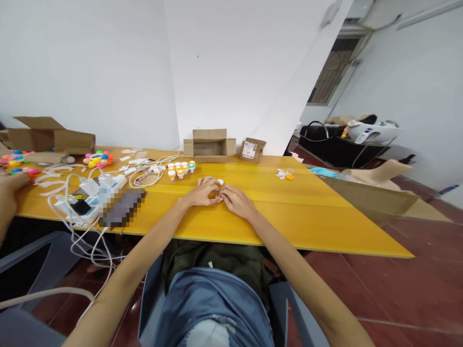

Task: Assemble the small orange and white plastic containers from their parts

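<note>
Over the yellow tabletop [282, 207], my left hand [201, 193] and my right hand [238, 201] meet with their fingertips nearly together. Between them is a small white piece [218, 196], mostly covered by the fingers; its kind is too small to tell. The fingers of my left hand curl round toward it, and those of my right hand are pinched at it. Just beyond the fingertips shows a white round piece [220, 182]. To the left of my hands stand several small white bottle-shaped items [179, 169] with orange or blue parts.
An open cardboard box [210, 149] and a smaller carton [252, 150] stand by the wall. White bits and an orange ring [289, 177] lie right. At left are a power strip [97, 200], cables, a pixelated dark object [122, 207], colourful beads [98, 159] and another person's hand [12, 188].
</note>
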`<state>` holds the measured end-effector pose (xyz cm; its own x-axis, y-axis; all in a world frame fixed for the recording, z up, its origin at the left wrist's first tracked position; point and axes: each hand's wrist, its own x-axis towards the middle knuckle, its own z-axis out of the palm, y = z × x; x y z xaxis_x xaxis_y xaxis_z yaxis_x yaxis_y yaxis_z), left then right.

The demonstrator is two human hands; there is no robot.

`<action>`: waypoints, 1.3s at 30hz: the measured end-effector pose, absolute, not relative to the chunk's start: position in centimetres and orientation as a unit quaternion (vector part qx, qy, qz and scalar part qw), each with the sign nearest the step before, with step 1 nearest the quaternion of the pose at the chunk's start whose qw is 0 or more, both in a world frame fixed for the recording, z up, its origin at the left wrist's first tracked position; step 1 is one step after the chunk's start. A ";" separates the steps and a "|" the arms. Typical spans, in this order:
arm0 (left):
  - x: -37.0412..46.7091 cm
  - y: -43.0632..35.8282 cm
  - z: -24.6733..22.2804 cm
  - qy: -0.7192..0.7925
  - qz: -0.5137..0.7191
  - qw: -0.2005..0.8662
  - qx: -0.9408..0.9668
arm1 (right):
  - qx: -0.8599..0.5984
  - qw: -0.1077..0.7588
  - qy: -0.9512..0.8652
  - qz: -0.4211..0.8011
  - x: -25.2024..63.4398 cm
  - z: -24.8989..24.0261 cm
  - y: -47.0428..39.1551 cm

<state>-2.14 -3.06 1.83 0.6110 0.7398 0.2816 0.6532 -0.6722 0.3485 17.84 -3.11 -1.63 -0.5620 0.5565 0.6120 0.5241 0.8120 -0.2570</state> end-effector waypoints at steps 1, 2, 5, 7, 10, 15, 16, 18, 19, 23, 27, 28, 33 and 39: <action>-2.1 -3.1 1.8 0.390 0.205 0.106 0.891 | -0.306 0.355 -0.883 0.023 17.8 -1.7 -3.1; -2.1 -3.1 1.8 0.389 0.207 0.105 0.891 | -0.305 0.356 -0.883 0.023 17.8 -1.8 -3.0; -2.1 -3.1 1.8 0.388 0.209 0.102 0.892 | -0.302 0.358 -0.883 0.023 17.8 -1.9 -2.8; -2.1 -3.1 1.8 0.388 0.209 0.101 0.892 | -0.299 0.359 -0.884 0.023 17.8 -1.9 -2.8; -2.1 -3.1 1.9 0.386 0.209 0.100 0.893 | -0.291 0.362 -0.885 0.024 17.7 -2.0 -2.8; -2.0 -3.1 1.9 0.381 0.208 0.093 0.896 | -0.278 0.367 -0.888 0.021 17.7 -2.1 -2.7; -2.0 -3.1 1.9 0.381 0.209 0.090 0.896 | -0.276 0.366 -0.888 0.020 17.7 -2.1 -2.6; -2.1 -3.1 1.9 0.382 0.212 0.087 0.896 | -0.273 0.366 -0.890 0.017 17.7 -2.1 -2.6; -2.1 -3.1 1.9 0.381 0.213 0.086 0.896 | -0.274 0.365 -0.890 0.015 17.7 -2.1 -2.6; -2.1 -3.1 1.8 0.374 0.212 0.084 0.899 | -0.281 0.353 -0.892 0.010 17.7 -2.1 -2.6; -2.2 -2.9 1.6 0.371 0.214 0.083 0.900 | -0.286 0.344 -0.894 0.012 17.8 -2.2 -2.6; -2.2 -2.8 1.5 0.371 0.214 0.084 0.900 | -0.287 0.344 -0.894 0.013 17.8 -2.2 -2.6; -2.2 -2.7 1.4 0.375 0.214 0.088 0.898 | -0.297 0.339 -0.893 0.010 17.8 -2.1 -2.7; -2.2 -2.8 1.4 0.369 0.216 0.083 0.900 | -0.302 0.334 -0.893 0.014 17.9 -1.9 -2.8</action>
<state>-2.17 -2.79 1.43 0.6337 0.7005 0.3283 0.6287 -0.7136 0.3092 17.86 -2.83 -1.94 -0.5949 0.5479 0.5882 0.5291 0.8177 -0.2266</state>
